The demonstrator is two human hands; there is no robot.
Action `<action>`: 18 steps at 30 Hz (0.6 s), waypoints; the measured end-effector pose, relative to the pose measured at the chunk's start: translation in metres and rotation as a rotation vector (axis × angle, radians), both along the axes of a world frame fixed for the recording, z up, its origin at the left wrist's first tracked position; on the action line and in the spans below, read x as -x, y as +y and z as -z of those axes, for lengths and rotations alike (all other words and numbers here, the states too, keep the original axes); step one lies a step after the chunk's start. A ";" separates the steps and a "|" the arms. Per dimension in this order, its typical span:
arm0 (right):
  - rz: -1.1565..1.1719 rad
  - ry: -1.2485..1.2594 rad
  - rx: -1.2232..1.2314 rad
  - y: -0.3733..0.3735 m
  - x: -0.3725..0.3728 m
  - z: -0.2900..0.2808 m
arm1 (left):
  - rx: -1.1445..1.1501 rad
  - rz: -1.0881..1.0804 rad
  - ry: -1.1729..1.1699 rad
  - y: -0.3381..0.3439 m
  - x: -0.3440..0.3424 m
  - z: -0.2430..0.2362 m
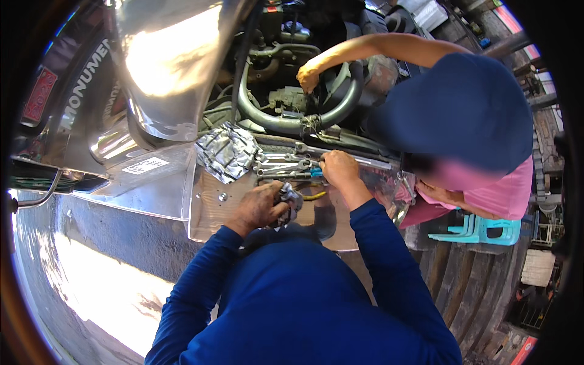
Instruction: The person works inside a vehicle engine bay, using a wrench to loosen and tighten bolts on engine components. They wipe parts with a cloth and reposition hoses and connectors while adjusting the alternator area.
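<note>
My left hand (258, 208) is closed around a crumpled grey-and-white rag (292, 204), over the shiny metal panel (213, 213) in front of me. My right hand (340, 169) has its fingers curled at the right end of a group of wrenches (283, 164). What those fingers hold, if anything, is hidden. The wrenches lie side by side along the edge of the open engine bay. Left of them sits a crumpled checked cloth (227, 152), and a yellow curved piece (314, 196) shows between my hands.
Across the engine bay, a curved metal tube (286, 123) arcs near the front. A co-worker in a dark blue cap (465, 115) leans in from the right, one hand (308, 78) among the engine parts. A turquoise plastic stool (486, 230) stands at the right.
</note>
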State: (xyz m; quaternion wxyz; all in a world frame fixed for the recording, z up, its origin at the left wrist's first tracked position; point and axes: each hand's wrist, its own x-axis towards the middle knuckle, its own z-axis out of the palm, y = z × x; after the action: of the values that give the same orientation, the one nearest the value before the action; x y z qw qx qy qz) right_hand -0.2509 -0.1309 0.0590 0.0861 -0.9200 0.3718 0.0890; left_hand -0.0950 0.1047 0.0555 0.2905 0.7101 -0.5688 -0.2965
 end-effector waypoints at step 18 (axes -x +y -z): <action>-0.160 0.371 -0.015 -0.021 -0.026 -0.048 | 0.277 -0.242 -0.039 0.033 -0.013 -0.006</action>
State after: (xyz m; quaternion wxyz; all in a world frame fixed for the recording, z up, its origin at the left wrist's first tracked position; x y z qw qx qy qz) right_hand -0.2244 -0.1516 0.1071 0.0155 -0.9137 0.3064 0.2664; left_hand -0.0816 0.1377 0.0613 0.4079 0.7322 -0.5199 -0.1647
